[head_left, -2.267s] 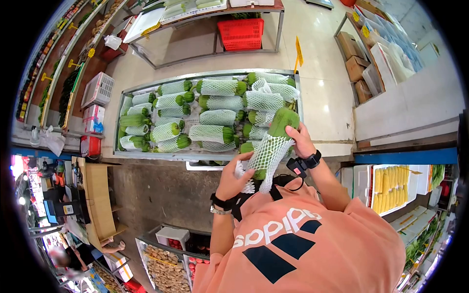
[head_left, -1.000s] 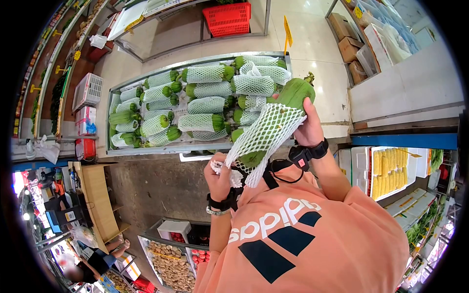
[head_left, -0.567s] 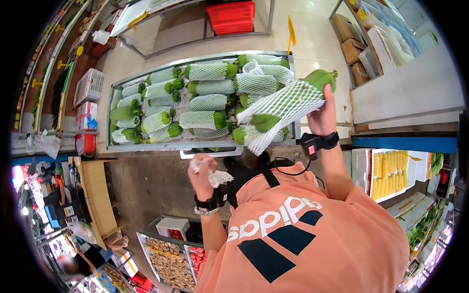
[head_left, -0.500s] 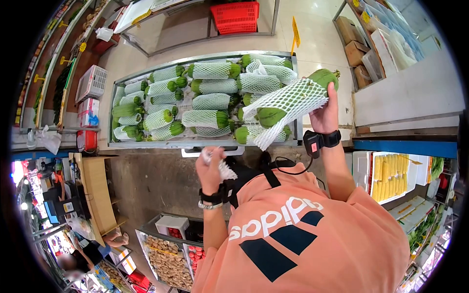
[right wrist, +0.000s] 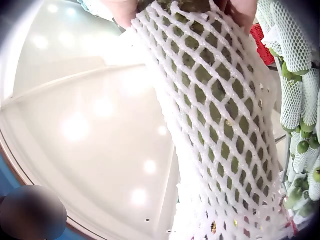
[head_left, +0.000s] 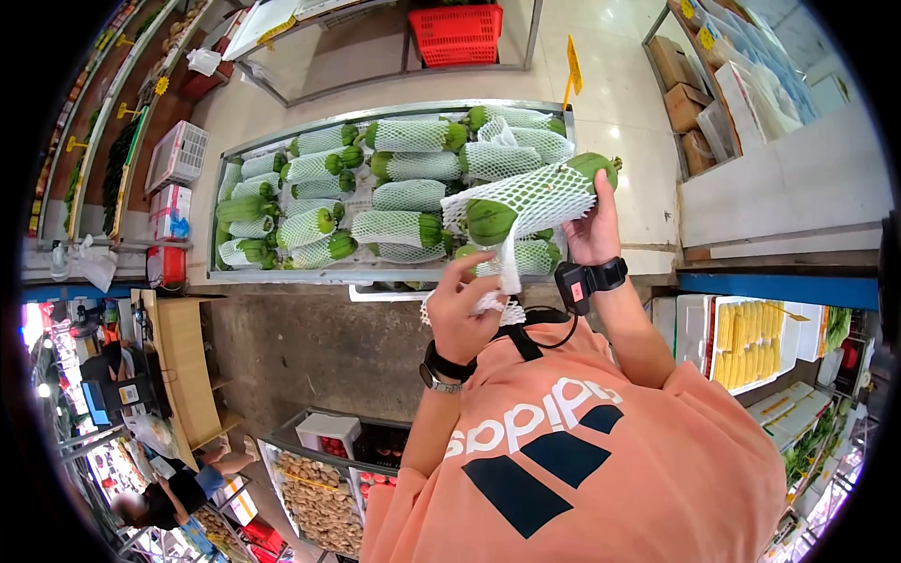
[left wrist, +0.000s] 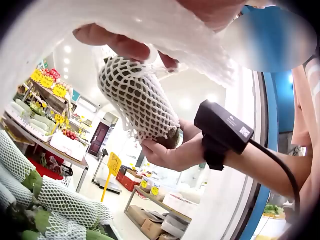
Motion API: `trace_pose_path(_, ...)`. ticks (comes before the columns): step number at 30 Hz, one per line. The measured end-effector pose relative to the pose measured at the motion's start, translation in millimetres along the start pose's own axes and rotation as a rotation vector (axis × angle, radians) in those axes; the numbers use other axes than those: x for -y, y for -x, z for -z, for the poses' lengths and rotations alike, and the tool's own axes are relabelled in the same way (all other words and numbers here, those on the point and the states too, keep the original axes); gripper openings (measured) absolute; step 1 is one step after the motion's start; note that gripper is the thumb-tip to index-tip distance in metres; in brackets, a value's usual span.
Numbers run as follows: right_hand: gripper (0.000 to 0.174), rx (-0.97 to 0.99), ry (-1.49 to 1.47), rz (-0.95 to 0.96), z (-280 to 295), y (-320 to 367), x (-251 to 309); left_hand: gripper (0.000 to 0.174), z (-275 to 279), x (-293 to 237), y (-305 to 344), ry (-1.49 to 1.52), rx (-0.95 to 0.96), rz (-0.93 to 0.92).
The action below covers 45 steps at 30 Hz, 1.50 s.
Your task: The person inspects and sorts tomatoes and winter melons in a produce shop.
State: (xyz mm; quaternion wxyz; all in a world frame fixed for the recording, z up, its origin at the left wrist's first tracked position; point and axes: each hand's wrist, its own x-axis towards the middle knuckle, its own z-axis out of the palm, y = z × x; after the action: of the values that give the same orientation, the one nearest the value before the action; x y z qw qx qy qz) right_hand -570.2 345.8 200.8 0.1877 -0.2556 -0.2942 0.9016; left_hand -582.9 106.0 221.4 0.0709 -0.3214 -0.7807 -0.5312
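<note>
Papaya [head_left: 493, 218] in its foam net sleeve [head_left: 540, 197] is held up over the near-right corner of the display bin [head_left: 282, 275]. The right hand [head_left: 589, 230] is curled round the stem end, which looks chosen to leave the blunt end and the slack net tail hanging free. The left hand [head_left: 465, 314] has its fingers curled on a wad of foam net [head_left: 488, 305] right at that tail, probably to keep the loose net under control. Further out, sleeved papayas [head_left: 399, 195] lie in rows in the bin, with a red basket [head_left: 466, 36] on the far side and a corn crate [head_left: 751, 347] to the right.
</note>
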Motion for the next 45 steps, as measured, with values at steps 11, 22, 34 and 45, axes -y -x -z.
trace_pose_path(11,0.054,-0.063,0.036,0.019,-6,2,-6,0.034,0,12,13,-0.289,0.052,-0.107)
trace_pose_path(22,0.053,-0.048,0.029,0.009,6,-1,-11,0.033,-10,11,-4,-0.321,-0.062,0.038)
trace_pose_path(34,0.045,-0.039,0.126,0.14,31,-9,-4,0.036,34,31,-1,-0.263,-0.118,0.095)
trace_pose_path(45,0.053,-0.068,0.173,0.223,43,-17,26,0.007,116,102,27,-0.428,-0.566,0.418)
